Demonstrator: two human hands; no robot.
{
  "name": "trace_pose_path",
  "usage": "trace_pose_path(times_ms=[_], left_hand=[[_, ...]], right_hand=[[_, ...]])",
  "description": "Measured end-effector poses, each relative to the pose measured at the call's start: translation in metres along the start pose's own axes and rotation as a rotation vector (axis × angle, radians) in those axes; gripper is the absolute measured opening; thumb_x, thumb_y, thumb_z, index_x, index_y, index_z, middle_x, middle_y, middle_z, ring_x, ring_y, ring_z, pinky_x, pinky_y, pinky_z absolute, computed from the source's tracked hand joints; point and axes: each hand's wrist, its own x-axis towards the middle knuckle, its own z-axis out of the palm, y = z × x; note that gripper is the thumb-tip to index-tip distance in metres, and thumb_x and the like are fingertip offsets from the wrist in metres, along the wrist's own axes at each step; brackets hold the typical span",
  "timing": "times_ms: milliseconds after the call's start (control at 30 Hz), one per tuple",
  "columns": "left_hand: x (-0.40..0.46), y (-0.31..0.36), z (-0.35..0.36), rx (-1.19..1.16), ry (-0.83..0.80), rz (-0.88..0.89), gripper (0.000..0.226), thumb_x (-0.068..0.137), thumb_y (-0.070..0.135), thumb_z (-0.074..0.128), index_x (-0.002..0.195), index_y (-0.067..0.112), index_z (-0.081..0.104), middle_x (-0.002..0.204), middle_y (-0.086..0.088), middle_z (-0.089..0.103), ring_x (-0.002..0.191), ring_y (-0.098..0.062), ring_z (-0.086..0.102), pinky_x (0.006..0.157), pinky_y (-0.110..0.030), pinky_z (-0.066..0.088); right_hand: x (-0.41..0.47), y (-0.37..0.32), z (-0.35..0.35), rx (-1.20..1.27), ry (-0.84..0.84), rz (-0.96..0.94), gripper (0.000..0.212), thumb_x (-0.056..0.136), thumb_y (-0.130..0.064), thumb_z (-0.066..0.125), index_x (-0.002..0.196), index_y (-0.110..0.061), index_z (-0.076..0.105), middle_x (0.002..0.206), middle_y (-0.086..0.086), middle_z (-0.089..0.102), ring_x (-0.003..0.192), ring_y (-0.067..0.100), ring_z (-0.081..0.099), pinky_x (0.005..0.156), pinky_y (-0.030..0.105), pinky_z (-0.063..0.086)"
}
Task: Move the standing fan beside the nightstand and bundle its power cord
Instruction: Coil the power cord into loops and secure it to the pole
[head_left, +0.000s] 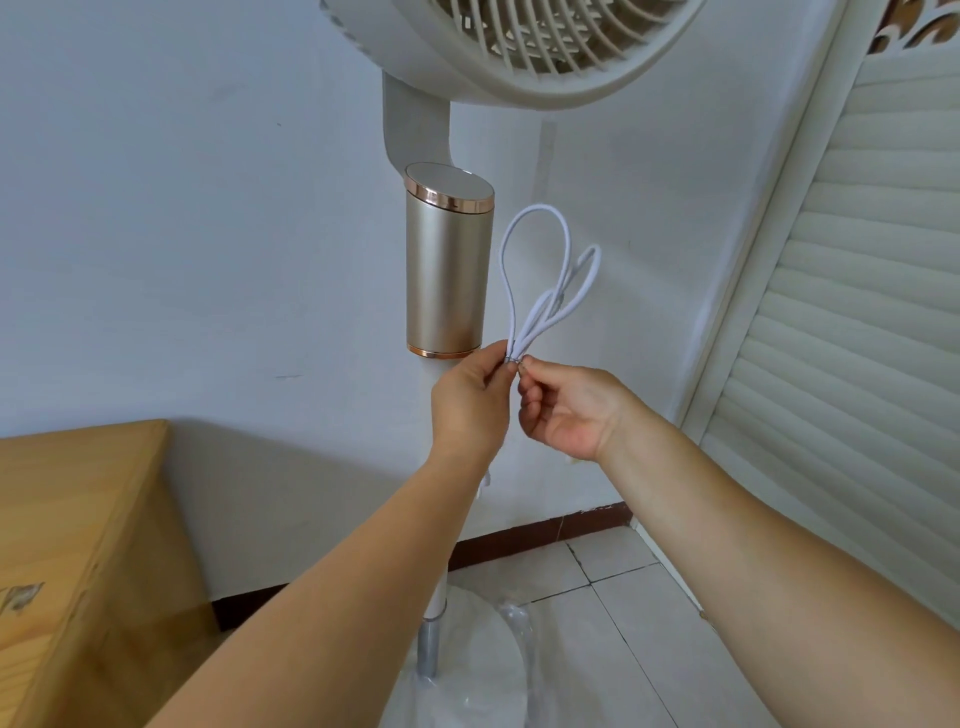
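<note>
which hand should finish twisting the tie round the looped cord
Right. The left hand already grips the gathered base of the cord loops, keeping them together, while the right hand's fingertips pinch the small tie at that base, so it is probably freer to twist.

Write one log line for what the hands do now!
left hand: pinches cord loops | right hand: pinches tie at same spot | fan: beside nightstand

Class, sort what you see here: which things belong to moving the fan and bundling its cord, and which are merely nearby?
Part of the job:
standing fan
looped white power cord
left hand and right hand, both pinching the loops' base
wooden nightstand

Merely nearby:
louvred door
tiled floor
white wall
</note>
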Motion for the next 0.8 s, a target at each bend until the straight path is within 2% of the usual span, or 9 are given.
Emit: trace_pose_path(times_ms=[100,200,300,400,467,567,667,733,800], left_hand=[[-0.001,-0.001,0.003,0.018,-0.002,0.005,0.023,0.09,0.012,0.052,0.106,0.016,0.068,0.079,0.006,0.061,0.07,0.0,0.054,0.062,0.002,0.037],[-0.004,0.001,0.006,-0.017,-0.002,0.012,0.024,0.091,0.011,0.052,0.108,0.017,0.068,0.08,0.008,0.063,0.073,0.001,0.056,0.064,0.003,0.039],[-0.007,0.001,0.008,-0.014,0.009,0.015,0.025,0.09,0.009,0.053,0.109,0.016,0.068,0.079,0.017,0.062,0.072,0.013,0.057,0.064,0.005,0.038],[-0.011,0.0,0.012,0.012,0.019,0.01,0.025,0.089,0.006,0.054,0.109,0.013,0.068,0.075,0.028,0.054,0.068,0.025,0.052,0.061,0.009,0.033],[-0.013,-0.002,0.014,0.036,0.023,-0.016,0.027,0.09,0.006,0.053,0.111,0.012,0.067,0.078,0.026,0.054,0.068,0.019,0.052,0.06,0.011,0.031],[-0.016,-0.007,0.018,0.119,-0.01,-0.036,0.031,0.093,0.006,0.045,0.117,0.014,0.063,0.091,0.018,0.056,0.082,0.005,0.052,0.06,0.01,0.031],[-0.02,-0.013,0.023,0.275,-0.055,-0.02,0.034,0.094,0.006,0.039,0.115,0.016,0.062,0.094,0.013,0.057,0.087,-0.004,0.05,0.061,0.005,0.032],[-0.024,-0.015,0.025,0.245,-0.082,-0.024,0.035,0.093,0.001,0.037,0.116,0.012,0.062,0.095,0.01,0.056,0.081,-0.001,0.049,0.061,0.008,0.032],[-0.027,-0.017,0.027,0.204,-0.058,-0.045,0.035,0.093,-0.002,0.038,0.117,0.009,0.061,0.096,0.01,0.054,0.079,0.005,0.047,0.061,0.011,0.029]], right_hand=[[-0.002,0.008,-0.007,-0.089,0.064,-0.198,0.011,0.086,-0.012,0.063,0.076,-0.008,0.067,0.059,0.0,0.06,0.05,0.008,0.052,0.046,0.016,0.047],[-0.004,0.013,-0.013,-0.263,0.064,-0.414,0.009,0.084,-0.012,0.065,0.08,-0.016,0.071,0.069,0.001,0.067,0.063,0.01,0.059,0.06,0.02,0.052],[-0.005,0.016,-0.015,-0.38,0.048,-0.499,0.009,0.082,-0.016,0.068,0.08,-0.023,0.073,0.074,-0.001,0.069,0.07,0.011,0.063,0.067,0.022,0.054],[-0.003,0.019,-0.017,-0.381,0.059,-0.509,0.009,0.082,-0.017,0.068,0.077,-0.024,0.072,0.077,0.002,0.07,0.076,0.015,0.064,0.07,0.024,0.054],[-0.001,0.022,-0.02,-0.389,0.085,-0.509,0.011,0.084,-0.017,0.067,0.076,-0.023,0.072,0.079,0.005,0.07,0.078,0.017,0.065,0.073,0.026,0.055],[0.004,0.028,-0.023,-0.378,0.128,-0.481,0.011,0.087,-0.017,0.063,0.078,-0.019,0.07,0.085,0.009,0.07,0.081,0.019,0.065,0.074,0.026,0.055],[0.014,0.033,-0.027,-0.32,0.179,-0.422,0.012,0.09,-0.015,0.058,0.092,-0.01,0.069,0.09,0.012,0.069,0.083,0.021,0.065,0.072,0.027,0.053],[0.021,0.035,-0.029,-0.268,0.185,-0.354,0.016,0.091,-0.015,0.056,0.101,-0.006,0.065,0.088,0.011,0.068,0.081,0.021,0.064,0.074,0.03,0.054],[0.027,0.036,-0.031,-0.183,0.175,-0.243,0.013,0.091,-0.019,0.057,0.095,-0.009,0.065,0.081,0.006,0.067,0.077,0.018,0.064,0.072,0.03,0.053]])
